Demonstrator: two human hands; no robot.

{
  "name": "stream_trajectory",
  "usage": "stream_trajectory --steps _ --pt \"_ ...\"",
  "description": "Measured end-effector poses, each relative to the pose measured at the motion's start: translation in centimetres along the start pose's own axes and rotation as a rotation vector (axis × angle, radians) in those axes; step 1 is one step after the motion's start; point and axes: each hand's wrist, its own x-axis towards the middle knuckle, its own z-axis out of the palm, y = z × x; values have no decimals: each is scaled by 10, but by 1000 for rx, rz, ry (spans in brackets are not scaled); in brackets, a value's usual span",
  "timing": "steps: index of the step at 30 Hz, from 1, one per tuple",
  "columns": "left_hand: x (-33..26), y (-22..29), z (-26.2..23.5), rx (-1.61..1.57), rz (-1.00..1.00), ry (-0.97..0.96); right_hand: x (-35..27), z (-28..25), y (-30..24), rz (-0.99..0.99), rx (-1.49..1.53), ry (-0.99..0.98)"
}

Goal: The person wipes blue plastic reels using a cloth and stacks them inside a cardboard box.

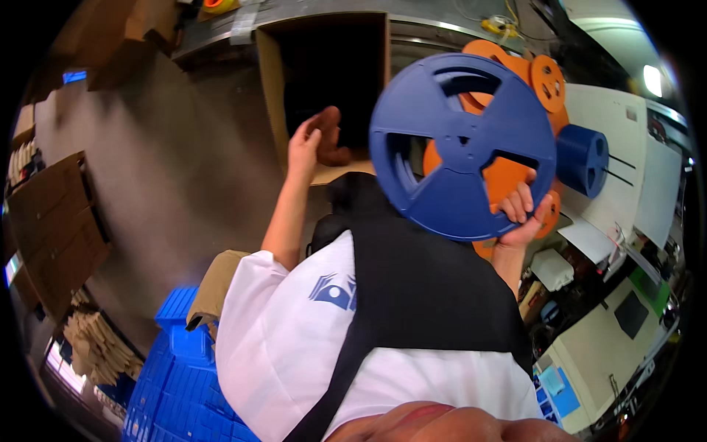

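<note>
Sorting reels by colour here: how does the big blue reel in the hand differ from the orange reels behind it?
The blue reel is held up by the right hand; the orange reels rest on the white table. The blue reel faces the camera whole; the orange reels are partly hidden behind it. Both are round plastic discs with cut-out openings.

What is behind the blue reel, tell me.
Behind the blue reel, held by the right hand, orange reels show through its openings and past its rim. Their number and what they rest on are covered.

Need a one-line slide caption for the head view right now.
Right hand holds a blue reel up before orange reels; left hand, open, is raised near an open cardboard box.
</note>
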Motion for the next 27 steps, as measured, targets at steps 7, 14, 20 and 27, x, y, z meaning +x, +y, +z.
stream_trajectory --steps 7,14,20,27 --pt "-7 62 109 650 637 -431 -4 -17 -21 81 20 -113" --pt "-40 26 209 765 868 -887 -9 -16 -21 121 -3 -74" --pt "2 -6 107 818 314 -809 -24 -27 -27 -32 43 13" --pt "-56 17 97 959 891 -945 -14 -11 -26 -66 155 57"
